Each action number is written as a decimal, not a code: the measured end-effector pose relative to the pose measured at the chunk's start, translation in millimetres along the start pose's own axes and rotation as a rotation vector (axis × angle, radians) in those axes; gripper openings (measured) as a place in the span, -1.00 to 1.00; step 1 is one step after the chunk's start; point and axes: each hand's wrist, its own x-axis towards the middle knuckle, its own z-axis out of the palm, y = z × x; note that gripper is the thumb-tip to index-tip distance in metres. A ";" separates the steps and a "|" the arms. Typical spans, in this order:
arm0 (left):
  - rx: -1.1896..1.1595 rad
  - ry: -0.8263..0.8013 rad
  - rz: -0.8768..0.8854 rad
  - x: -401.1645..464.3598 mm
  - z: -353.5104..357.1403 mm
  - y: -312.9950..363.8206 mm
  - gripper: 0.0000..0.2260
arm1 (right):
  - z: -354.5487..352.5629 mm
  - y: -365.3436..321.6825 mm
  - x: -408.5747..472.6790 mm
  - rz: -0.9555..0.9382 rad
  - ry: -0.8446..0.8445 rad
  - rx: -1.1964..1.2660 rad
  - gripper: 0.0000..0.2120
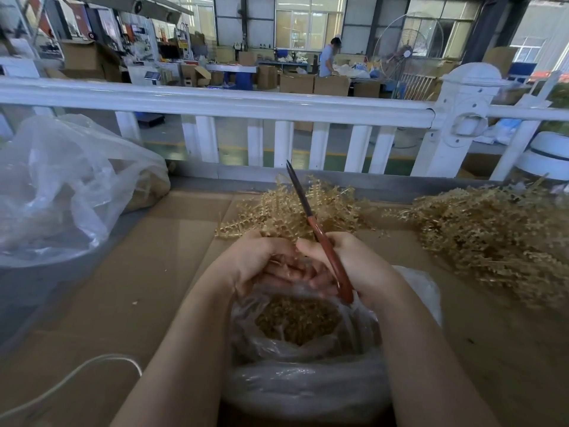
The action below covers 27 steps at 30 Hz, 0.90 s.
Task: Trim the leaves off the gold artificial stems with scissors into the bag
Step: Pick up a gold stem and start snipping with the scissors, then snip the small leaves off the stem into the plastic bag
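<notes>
two bare forearms (172,349), no sleeves, no gloves.

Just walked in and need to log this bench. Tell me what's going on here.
A person is working over an open clear plastic bag partly filled with gold trimmings. The right hand grips red-handled scissors, blades closed and pointing up and away. The left hand is cupped over the bag's mouth, fingers curled around small gold bits. Piles of gold artificial stems lie on the cardboard-covered table beyond.
</notes>
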 end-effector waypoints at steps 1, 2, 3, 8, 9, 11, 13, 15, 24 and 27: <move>-0.005 0.009 -0.010 1.1 0.3 -0.6 -0.90 | 1.2 1.4 1.3 0.005 0.017 -0.026 -0.70; -0.015 0.017 -0.017 1.6 0.8 -0.9 -0.85 | 2.0 3.5 3.4 0.006 0.027 -0.029 -0.69; -0.016 0.030 -0.004 2.6 2.4 -1.2 -0.83 | 2.6 5.5 5.7 0.004 0.041 -0.037 -0.69; 0.146 0.166 0.225 5.3 16.7 -1.2 -0.93 | 7.3 13.8 21.9 -0.112 0.226 -0.290 -0.51; 0.198 0.184 0.272 7.3 18.9 -2.1 -0.93 | 10.1 14.8 24.4 -0.121 0.254 -0.278 -0.47; 0.303 0.271 0.338 10.4 21.1 -2.5 -0.89 | 14.2 18.0 28.7 -0.145 0.325 -0.289 -0.46; 0.277 0.325 0.378 11.8 21.8 -2.5 -0.87 | 14.5 21.0 31.1 -0.183 0.389 -0.333 -0.52; 0.129 0.269 0.360 11.6 21.7 -3.4 -0.86 | 13.3 21.3 29.9 -0.238 0.419 -0.311 -0.58; -0.309 0.192 0.231 16.6 12.1 -6.6 -0.93 | -1.1 -3.0 11.6 -0.431 0.372 -0.195 -0.73; -0.423 0.136 0.219 13.8 13.5 -6.1 -0.87 | 3.7 0.9 7.0 -0.389 0.344 -0.259 -0.43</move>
